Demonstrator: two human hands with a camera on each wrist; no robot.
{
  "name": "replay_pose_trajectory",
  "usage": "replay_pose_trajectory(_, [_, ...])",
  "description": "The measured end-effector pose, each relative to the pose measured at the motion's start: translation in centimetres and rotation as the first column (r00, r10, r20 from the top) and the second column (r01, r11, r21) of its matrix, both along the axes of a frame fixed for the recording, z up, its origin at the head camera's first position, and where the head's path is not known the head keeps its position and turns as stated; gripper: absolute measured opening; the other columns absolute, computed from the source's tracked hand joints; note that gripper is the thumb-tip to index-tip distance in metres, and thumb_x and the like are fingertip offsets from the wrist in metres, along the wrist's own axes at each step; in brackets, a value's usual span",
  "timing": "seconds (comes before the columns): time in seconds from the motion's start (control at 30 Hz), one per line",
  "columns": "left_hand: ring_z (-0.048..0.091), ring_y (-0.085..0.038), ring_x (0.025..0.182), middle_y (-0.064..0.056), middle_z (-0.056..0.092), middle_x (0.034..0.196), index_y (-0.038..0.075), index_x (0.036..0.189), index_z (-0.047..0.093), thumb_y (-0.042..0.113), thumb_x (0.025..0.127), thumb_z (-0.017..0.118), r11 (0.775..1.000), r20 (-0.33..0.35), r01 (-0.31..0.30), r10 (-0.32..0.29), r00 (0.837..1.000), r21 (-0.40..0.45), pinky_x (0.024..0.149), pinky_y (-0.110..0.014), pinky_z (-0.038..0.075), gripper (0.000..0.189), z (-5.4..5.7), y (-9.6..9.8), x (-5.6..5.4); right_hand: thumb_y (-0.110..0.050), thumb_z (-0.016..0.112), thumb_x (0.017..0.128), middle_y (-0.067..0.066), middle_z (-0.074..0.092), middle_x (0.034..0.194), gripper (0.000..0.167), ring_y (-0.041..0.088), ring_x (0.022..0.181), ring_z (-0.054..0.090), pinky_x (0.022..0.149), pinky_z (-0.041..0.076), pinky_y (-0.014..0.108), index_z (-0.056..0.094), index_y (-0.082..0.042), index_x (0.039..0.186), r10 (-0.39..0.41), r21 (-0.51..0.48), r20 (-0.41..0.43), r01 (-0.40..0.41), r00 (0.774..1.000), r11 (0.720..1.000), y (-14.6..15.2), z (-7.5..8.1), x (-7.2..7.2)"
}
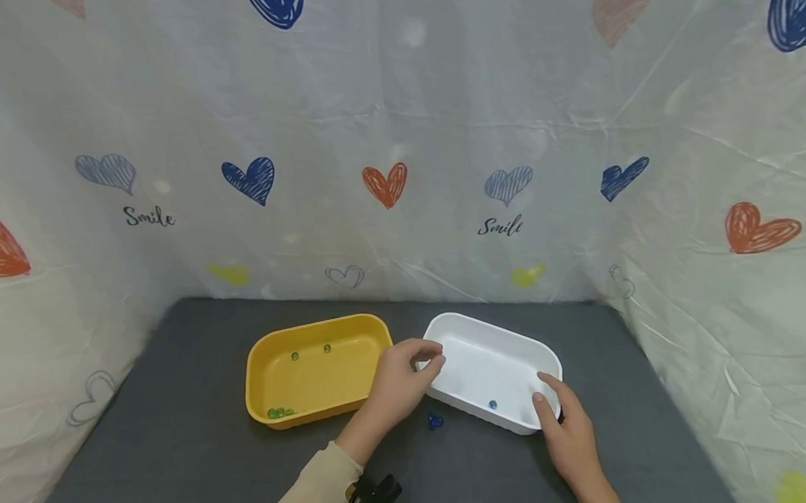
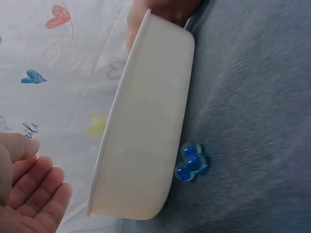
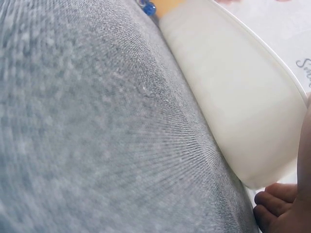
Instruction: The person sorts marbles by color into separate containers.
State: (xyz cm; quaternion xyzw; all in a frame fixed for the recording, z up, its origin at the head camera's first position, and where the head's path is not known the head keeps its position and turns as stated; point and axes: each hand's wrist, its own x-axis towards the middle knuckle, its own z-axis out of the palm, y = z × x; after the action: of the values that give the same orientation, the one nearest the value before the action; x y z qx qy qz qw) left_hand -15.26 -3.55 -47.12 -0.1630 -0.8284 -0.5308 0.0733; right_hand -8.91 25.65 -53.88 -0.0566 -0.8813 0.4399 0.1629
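Observation:
My left hand [image 1: 404,377] hovers at the left end of a white plastic bin [image 1: 455,326], fingers loosely bent and thumb apart. Nothing shows between them, and in the left wrist view the hand [image 2: 34,194] is beside the bin's rim. At the bin's right end my right hand [image 1: 571,429] grips the rim, with some fingers [image 3: 274,201] at the outer wall low down. One blue marble [image 1: 493,404] lies inside the white bin. On the table in front of it sit several blue marbles [image 2: 191,162] clustered together.
Left of the white bin stands a yellow bin [image 1: 311,330] with several green marbles [image 1: 279,413] in it, mostly at its near left corner. Both stand on a dark grey cloth-covered table [image 1: 181,460]. A white curtain printed with hearts [image 1: 437,128] hangs behind and at the sides.

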Motion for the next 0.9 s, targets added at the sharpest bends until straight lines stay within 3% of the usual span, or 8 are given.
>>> replay_pose_trajectory(0.13, [0.075,-0.014,0.108,0.004,0.08,0.115,0.01,0.12,0.082,0.017,0.103,0.08,0.999,0.005,0.026,-0.026,1.0,0.035,0.097,-0.039,0.062,0.02,-0.5,-0.7,1.3,-0.026,0.063,0.113,0.019,0.06,0.154,0.04,0.037,0.147,0.051,0.111,0.032,0.021,0.066,-0.008,0.148,0.003,-0.006,-0.015,-0.003,1.0,1.0,0.0,0.0,0.0])
replay_pose_trajectory(0.33, [0.074,-0.011,0.102,0.004,0.081,0.11,0.006,0.117,0.083,0.012,0.1,0.082,0.997,-0.013,0.061,-0.06,0.998,0.051,0.094,-0.037,0.062,0.018,-1.5,-1.0,3.0,-0.027,0.063,0.113,0.019,0.059,0.155,0.041,0.038,0.148,0.05,0.114,0.036,0.039,0.065,-0.009,0.149,0.008,-0.005,-0.009,-0.008,1.0,1.0,0.0,0.1,0.0])
replay_pose_trajectory(0.63, [0.075,-0.012,0.101,0.006,0.08,0.106,0.008,0.113,0.083,0.009,0.097,0.084,1.0,0.081,0.006,-0.007,0.997,0.01,0.093,-0.036,0.062,0.016,-3.9,-1.0,4.8,-0.028,0.062,0.113,0.02,0.06,0.154,0.041,0.038,0.148,0.05,0.114,0.036,0.041,0.065,-0.008,0.148,-0.008,0.013,0.009,0.008,1.0,1.0,0.1,-0.2,0.1])
replay_pose_trajectory(0.9, [0.075,-0.014,0.104,0.003,0.081,0.109,0.007,0.113,0.083,0.007,0.095,0.085,1.0,0.087,-0.011,0.012,0.996,-0.022,0.093,-0.039,0.062,0.018,-6.1,-1.2,5.3,-0.026,0.063,0.112,0.018,0.061,0.153,0.039,0.035,0.147,0.051,0.109,0.03,0.016,0.066,-0.008,0.147,-0.004,-0.001,-0.011,0.004,1.0,1.0,0.0,-0.2,0.0])
